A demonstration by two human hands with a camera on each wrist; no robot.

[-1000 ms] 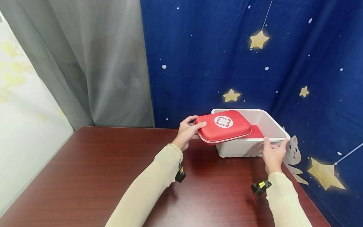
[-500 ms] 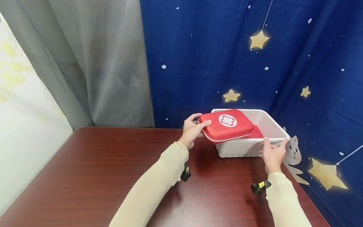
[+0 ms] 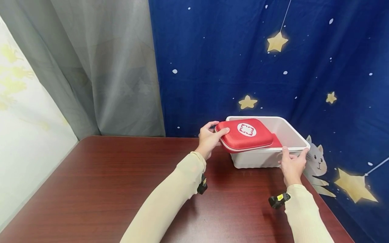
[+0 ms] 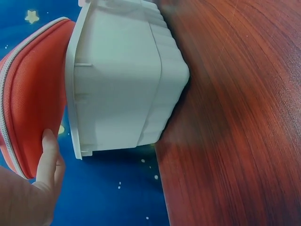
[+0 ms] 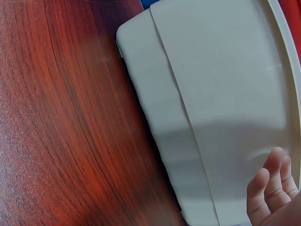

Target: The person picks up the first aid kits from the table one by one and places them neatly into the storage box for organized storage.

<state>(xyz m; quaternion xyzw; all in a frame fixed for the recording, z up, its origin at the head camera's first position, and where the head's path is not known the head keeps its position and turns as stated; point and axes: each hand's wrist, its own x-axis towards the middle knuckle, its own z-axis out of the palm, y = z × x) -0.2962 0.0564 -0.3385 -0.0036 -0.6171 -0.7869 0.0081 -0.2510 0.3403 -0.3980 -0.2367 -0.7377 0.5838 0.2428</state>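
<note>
Over the left part of a white plastic bin (image 3: 252,159) is a red zippered first-aid case (image 3: 243,135) with a white round emblem, slightly tilted. My left hand (image 3: 209,136) grips its left end, thumb on top and fingers beneath. In the left wrist view, a finger presses the underside of the case (image 4: 40,94), close beside the bin's rim (image 4: 71,89). My right hand (image 3: 292,165) holds the bin's front rim near the right corner; in the right wrist view its fingers (image 5: 274,162) curl against the outer wall. A flat red thing (image 3: 276,141) inside the bin is partly hidden by the case.
The bin stands at the back right of a dark reddish wooden table (image 3: 121,182), near its right edge. Behind hang a blue curtain (image 3: 212,67) with stars and a grey curtain (image 3: 121,67). Black wrist cameras (image 3: 279,200) sit on both sleeves.
My left hand has moved right with the first-aid case, bringing it further over the bin. The right hand and the bin have stayed in place.
</note>
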